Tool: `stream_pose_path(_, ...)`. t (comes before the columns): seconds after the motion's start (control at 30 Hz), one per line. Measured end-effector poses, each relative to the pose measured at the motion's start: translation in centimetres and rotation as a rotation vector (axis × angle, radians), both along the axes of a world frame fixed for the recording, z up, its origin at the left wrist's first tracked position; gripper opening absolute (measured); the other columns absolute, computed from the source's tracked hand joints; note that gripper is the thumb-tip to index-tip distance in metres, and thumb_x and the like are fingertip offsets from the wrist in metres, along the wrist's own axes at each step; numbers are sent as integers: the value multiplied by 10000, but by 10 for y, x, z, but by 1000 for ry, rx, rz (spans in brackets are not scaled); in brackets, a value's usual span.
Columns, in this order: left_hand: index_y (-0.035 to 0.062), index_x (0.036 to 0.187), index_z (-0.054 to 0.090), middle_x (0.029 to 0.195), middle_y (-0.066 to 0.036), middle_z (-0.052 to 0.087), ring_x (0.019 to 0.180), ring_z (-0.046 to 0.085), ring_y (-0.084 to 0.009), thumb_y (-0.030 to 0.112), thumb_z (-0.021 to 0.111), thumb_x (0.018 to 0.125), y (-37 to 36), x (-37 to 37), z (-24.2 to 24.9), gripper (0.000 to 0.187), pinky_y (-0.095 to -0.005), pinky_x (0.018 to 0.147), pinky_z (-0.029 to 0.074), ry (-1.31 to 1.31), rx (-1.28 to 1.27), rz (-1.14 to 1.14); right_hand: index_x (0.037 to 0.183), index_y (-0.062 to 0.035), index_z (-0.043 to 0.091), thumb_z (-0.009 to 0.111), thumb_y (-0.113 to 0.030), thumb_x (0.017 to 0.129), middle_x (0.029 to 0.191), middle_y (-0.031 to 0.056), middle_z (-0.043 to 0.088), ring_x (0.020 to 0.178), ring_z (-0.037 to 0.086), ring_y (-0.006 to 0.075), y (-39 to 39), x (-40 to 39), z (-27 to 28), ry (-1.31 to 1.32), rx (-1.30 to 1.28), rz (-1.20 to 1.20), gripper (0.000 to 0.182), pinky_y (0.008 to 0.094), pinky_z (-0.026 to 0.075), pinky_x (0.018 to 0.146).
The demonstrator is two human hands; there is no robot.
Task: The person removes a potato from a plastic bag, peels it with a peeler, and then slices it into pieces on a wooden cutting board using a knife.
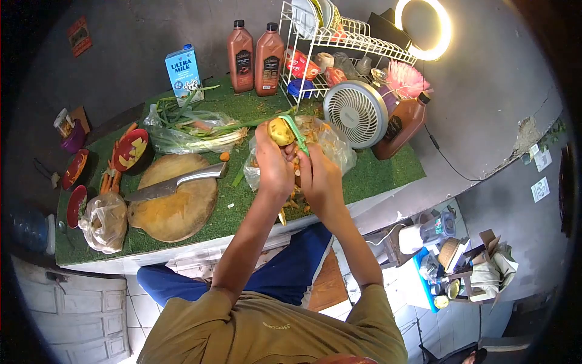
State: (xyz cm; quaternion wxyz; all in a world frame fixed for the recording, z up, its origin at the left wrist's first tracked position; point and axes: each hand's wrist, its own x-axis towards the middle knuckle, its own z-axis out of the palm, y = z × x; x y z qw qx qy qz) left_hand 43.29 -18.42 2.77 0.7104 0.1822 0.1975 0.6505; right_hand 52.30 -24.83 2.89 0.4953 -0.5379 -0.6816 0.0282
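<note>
My left hand (272, 161) is wrapped round a yellow potato (280, 131), partly peeled. My right hand (319, 176) grips a green peeler (294, 130), whose head lies against the potato's right side. Both hands are above a clear plastic bag (334, 145) with orange and brown peelings, which spreads over the green mat. Left of the bag, a large knife (176, 183) rests across a round wooden board (176, 212). A small orange carrot piece (225, 156) sits by the knife handle.
Spring onions (206, 141) lie in plastic behind the board. A milk carton (183, 76), two brown bottles (241, 57), a dish rack (339, 39) and a fan (356, 114) stand at the back. Red bowls (133, 150) and a tied bag (104, 223) are at the left.
</note>
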Motion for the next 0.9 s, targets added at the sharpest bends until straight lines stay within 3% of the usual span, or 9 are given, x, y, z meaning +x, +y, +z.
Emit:
stream_pose_path(0.23,99,1042,555,794,-32,578,643,552,-120,388,374,1045,3,-2,6,341,-266,594,476,65,-2,88,961,-21,530,545,-154,983,719,246,594,692,599,457,-6,-4,-1,-7,-85,47,135,501,444,586)
stream_pose_path(0.43,98,1138,510,827,-25,576,669,545,-115,385,383,1048,1,-4,-9,326,-276,603,474,113,45,46,968,-22,526,542,-174,985,698,246,589,674,598,459,-2,-6,1,-41,-30,23,154,503,443,581)
stream_pose_path(0.53,87,1112,493,766,-10,498,585,420,-68,368,316,1061,-4,9,17,336,-228,484,340,98,-37,201,963,-22,529,539,-176,987,693,245,585,666,595,459,-4,-8,-1,0,-50,30,156,496,442,576)
stream_pose_path(0.63,83,1121,486,752,-5,477,577,402,-69,375,312,1062,2,-2,5,345,-228,483,339,93,28,82,954,-20,529,542,-172,987,692,248,583,666,595,460,-5,-2,11,23,-73,-11,157,494,442,572)
stream_pose_path(0.73,97,1089,529,817,-18,558,613,448,-104,383,383,1046,0,-3,-5,324,-259,548,406,83,109,67,945,-15,528,547,-171,986,684,247,580,658,597,457,-2,-6,5,25,-73,-17,162,495,438,566)
stream_pose_path(0.83,108,1088,527,800,-12,544,596,407,-95,386,389,1044,5,-2,-5,313,-256,531,371,74,56,100,942,-15,531,549,-175,988,674,246,580,643,598,451,-3,-10,1,-31,-22,3,168,498,435,561)
stream_pose_path(0.9,103,1096,526,810,-22,564,621,464,-107,397,381,1045,6,-8,-8,332,-263,555,415,100,88,86,941,-17,532,549,-176,987,673,246,584,637,598,450,-5,-11,2,-32,-22,10,167,500,436,562)
